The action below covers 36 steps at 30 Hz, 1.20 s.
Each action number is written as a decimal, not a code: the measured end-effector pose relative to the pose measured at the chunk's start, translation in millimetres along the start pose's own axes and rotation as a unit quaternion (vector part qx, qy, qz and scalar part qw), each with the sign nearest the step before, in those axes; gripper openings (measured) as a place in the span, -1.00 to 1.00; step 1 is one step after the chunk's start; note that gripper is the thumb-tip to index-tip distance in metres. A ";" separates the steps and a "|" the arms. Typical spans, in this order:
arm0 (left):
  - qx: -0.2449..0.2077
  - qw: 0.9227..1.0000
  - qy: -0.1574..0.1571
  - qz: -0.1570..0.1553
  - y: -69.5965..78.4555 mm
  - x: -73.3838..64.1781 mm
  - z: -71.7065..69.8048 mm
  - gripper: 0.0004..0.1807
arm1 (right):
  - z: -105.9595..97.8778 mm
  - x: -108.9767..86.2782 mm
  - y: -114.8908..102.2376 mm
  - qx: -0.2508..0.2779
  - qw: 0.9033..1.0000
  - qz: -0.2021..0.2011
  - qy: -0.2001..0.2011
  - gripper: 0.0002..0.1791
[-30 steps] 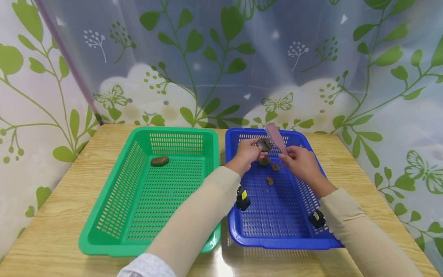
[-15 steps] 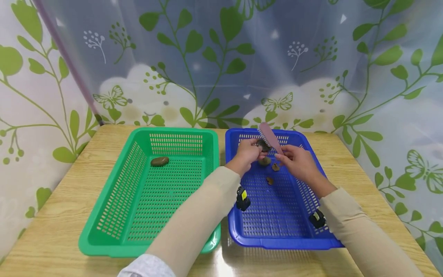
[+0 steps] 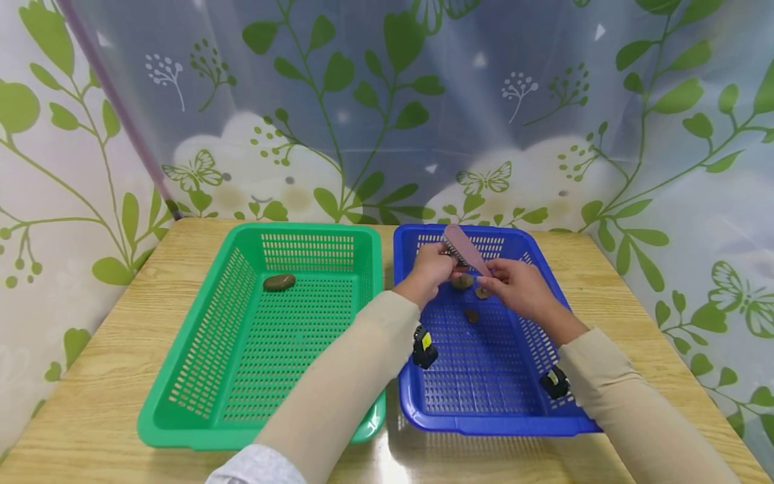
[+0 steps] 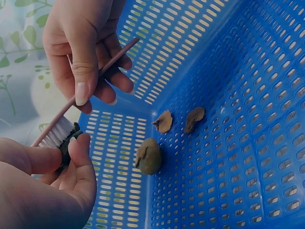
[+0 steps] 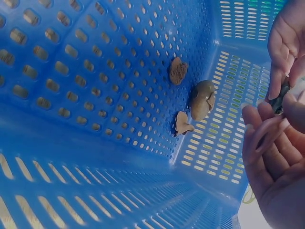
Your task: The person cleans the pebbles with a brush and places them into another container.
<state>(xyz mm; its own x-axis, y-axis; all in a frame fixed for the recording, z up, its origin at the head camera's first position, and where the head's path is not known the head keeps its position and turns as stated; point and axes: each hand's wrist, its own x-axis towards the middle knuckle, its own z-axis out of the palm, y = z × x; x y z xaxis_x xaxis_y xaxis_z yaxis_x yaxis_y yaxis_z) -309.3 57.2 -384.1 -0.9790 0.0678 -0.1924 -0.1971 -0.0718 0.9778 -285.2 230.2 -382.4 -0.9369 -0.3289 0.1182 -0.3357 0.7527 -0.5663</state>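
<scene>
My left hand (image 3: 431,269) pinches a small dark stone (image 4: 65,150) between thumb and fingers above the blue basket (image 3: 502,425). Held by its thin handle, a pink brush (image 3: 464,247) is in my right hand (image 3: 525,288). Its white bristles (image 4: 59,130) touch the dark stone in the left wrist view. The stone is mostly hidden by the fingers and brush. Below the hands, a greenish-brown stone (image 4: 150,157) with a brown patch stuck on it lies in the basket. Two brown crumbly pieces (image 4: 164,121) lie near it.
To the left stands a green basket (image 3: 151,403) with one smooth brown stone (image 3: 279,282) at its far left. Both baskets sit side by side on a wooden table (image 3: 91,383). A leaf-patterned curtain (image 3: 363,101) hangs behind.
The brush in my right hand has moved left and down, from above and beside the dark stone to against it. My left hand stays nearly still with the stone.
</scene>
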 end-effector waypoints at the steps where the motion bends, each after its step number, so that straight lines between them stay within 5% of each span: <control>1: -0.002 1.000 -0.001 0.000 0.2 -0.1 -0.2 -0.63 | -0.1 0.0 0.1 -0.004 1.000 0.000 0.002 -0.64; 18: -0.008 1.000 -0.002 -0.008 1.0 0.5 0.1 -0.55 | -5.5 -2.1 -1.4 -0.030 0.996 0.067 0.045 -0.59; 26: -0.006 1.000 -0.002 -0.007 1.1 1.0 0.6 -0.53 | -5.7 -1.6 -3.0 -0.017 0.997 0.052 0.056 -0.55; 36: 0.000 1.000 -0.008 0.002 -0.2 0.5 0.2 -0.56 | -0.7 1.0 -2.8 0.016 0.999 0.021 0.024 -0.57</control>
<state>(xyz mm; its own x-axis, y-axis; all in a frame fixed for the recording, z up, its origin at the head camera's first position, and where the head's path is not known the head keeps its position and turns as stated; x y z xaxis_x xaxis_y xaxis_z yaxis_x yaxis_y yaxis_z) -309.7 57.5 -384.4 -0.9787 0.0837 -0.1875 -0.1936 -0.0720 0.9784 -285.3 228.1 -380.2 -0.9539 -0.2697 0.1317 -0.2934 0.7460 -0.5978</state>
